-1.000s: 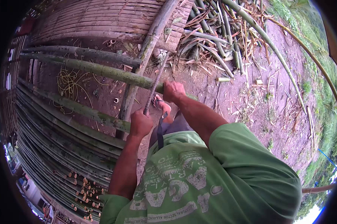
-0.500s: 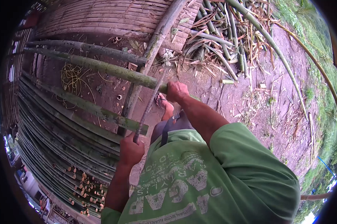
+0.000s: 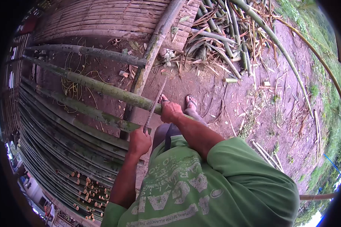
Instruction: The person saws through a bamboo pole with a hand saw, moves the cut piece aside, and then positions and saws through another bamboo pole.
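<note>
My left hand [image 3: 140, 142] is closed around the handle of a long narrow blade [image 3: 155, 104], which points up and away from me. I cannot tell whether it is a saw or a machete. The blade crosses over a mottled green bamboo pole [image 3: 102, 87] near its close end. Just to the right of the blade, my right hand [image 3: 171, 112] grips that same pole, and a short green stretch shows past the fingers. The pole lies across a slanting bamboo support rail [image 3: 149, 60].
Below the held pole lies another bamboo pole [image 3: 91, 111], beside a large stack of long poles [image 3: 61, 140]. A tangle of yellow cord [image 3: 74, 89] rests on the ground. Beyond are a slatted bamboo platform [image 3: 102, 19] and a heap of cut bamboo [image 3: 231, 34]. My sandalled foot [image 3: 191, 101] stands on dirt.
Both hands and the blade sit closer together in view, the right hand lower and the left slightly higher. The held pole's close end appears lower, and a second foot now shows.
</note>
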`<action>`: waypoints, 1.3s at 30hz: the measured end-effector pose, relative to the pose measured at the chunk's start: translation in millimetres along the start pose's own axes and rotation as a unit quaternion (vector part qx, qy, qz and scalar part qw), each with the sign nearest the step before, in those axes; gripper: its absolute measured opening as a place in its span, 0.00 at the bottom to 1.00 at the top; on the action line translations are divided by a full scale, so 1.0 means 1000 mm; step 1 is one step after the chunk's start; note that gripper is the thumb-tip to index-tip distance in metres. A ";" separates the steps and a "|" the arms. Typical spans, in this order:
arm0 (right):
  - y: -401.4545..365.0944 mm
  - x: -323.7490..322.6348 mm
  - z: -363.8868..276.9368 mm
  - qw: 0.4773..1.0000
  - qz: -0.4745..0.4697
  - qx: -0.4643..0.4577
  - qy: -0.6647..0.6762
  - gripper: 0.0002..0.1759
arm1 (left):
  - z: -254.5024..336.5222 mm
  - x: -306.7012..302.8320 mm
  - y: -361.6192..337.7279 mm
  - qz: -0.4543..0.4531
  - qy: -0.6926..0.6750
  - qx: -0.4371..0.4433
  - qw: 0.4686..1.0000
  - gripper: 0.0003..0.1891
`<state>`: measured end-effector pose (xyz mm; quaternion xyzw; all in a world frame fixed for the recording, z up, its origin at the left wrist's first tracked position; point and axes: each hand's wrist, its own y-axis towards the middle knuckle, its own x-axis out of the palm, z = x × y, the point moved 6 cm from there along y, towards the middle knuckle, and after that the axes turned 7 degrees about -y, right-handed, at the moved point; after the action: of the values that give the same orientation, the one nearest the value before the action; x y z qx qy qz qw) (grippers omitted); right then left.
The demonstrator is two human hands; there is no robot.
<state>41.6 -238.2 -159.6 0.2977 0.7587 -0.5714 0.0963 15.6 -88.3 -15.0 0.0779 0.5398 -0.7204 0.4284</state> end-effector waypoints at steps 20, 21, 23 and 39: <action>-0.001 -0.008 0.011 1.000 -0.024 -0.008 -0.017 0.30 | -0.020 0.019 0.011 0.066 -0.116 0.081 0.988 0.15; 0.002 -0.008 0.011 0.999 -0.033 -0.009 -0.015 0.28 | -0.037 0.025 0.005 0.093 -0.120 0.096 0.984 0.14; -0.003 -0.019 0.013 1.000 0.011 0.000 -0.011 0.23 | -0.008 0.010 -0.019 0.067 -0.093 0.043 0.992 0.08; -0.003 -0.009 0.012 1.000 0.008 0.010 -0.011 0.19 | -0.005 -0.064 -0.130 0.035 -0.064 -0.036 0.997 0.06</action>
<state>45.0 -252.7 -156.4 0.2990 0.7491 -0.5816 0.1060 -38.0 -43.7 112.4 0.0353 0.5337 -0.6889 0.4892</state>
